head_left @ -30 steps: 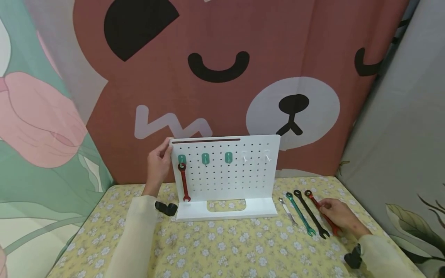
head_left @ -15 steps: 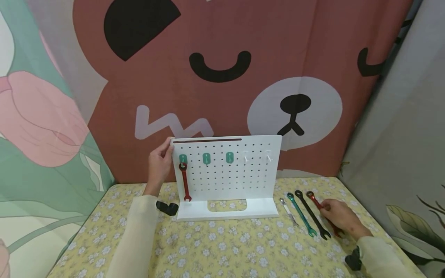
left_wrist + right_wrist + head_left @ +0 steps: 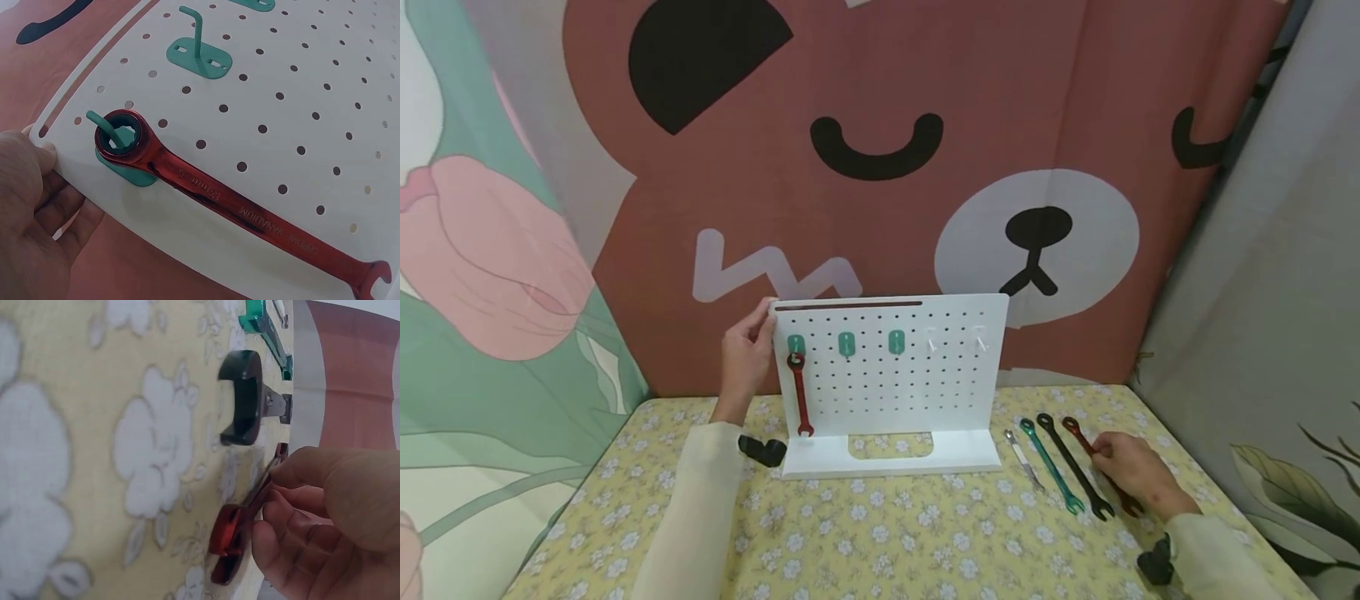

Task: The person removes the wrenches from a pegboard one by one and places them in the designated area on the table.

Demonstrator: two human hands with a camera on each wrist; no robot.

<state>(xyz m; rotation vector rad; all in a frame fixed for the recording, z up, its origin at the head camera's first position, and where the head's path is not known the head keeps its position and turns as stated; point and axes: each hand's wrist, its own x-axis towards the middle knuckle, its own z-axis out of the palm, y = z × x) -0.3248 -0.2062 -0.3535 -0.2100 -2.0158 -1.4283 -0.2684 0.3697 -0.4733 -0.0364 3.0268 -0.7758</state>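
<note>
My left hand [image 3: 748, 358] grips the upper left edge of a white pegboard [image 3: 895, 392], thumb in front and fingers behind. On the board's leftmost green hook hangs a red combination wrench [image 3: 225, 197] by its ring end, its open jaw pointing down. At the right of the table, my right hand [image 3: 1138, 471] pinches the middle of another red wrench [image 3: 226, 531] between thumb and fingers. In the right wrist view this wrench is turned partly on its edge, close to the cloth. Beside it lie a black wrench [image 3: 1075, 465], a green wrench [image 3: 1051, 463] and a small silver wrench [image 3: 1024, 460].
Two more green hooks [image 3: 847, 344] and two clear hooks [image 3: 981, 337] run along the board with nothing on them. A yellow floral cloth [image 3: 880, 533] covers the table. Behind it hangs a brown curtain [image 3: 865, 225] with a bear print.
The right hand holds nearly the same place, and the red wrench in it has turned slightly and shifted a little rightward. My left hand stays on the board. The head view has shifted slightly.
</note>
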